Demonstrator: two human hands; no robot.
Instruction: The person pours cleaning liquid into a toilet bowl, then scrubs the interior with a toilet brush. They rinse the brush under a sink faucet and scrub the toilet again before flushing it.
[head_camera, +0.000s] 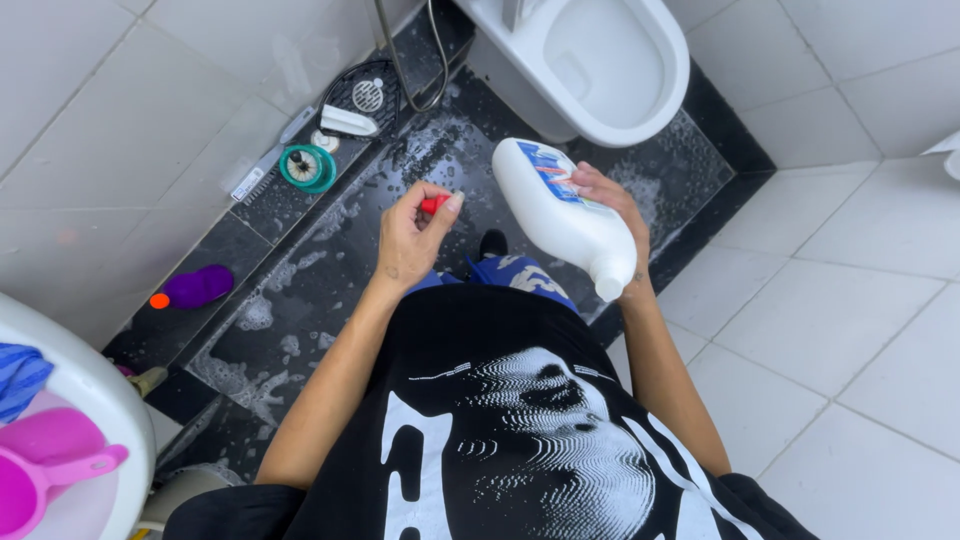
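My right hand (612, 205) grips a white plastic cleaner bottle (560, 215) with a blue and red label. The bottle is tipped, its uncapped neck pointing down towards my body. My left hand (412, 238) is closed around a small red cap (435, 204), held a short way left of the bottle. Both hands hover above the wet, soapy black floor (330, 260) in front of a white toilet bowl (610, 70).
A teal round brush holder (308, 167) and a white brush (348, 122) lie by the floor drain (367, 95) along the left wall. A purple bottle with an orange cap (195, 288) lies on the ledge. A white basin (95, 400) with a pink scoop (50, 462) is at lower left.
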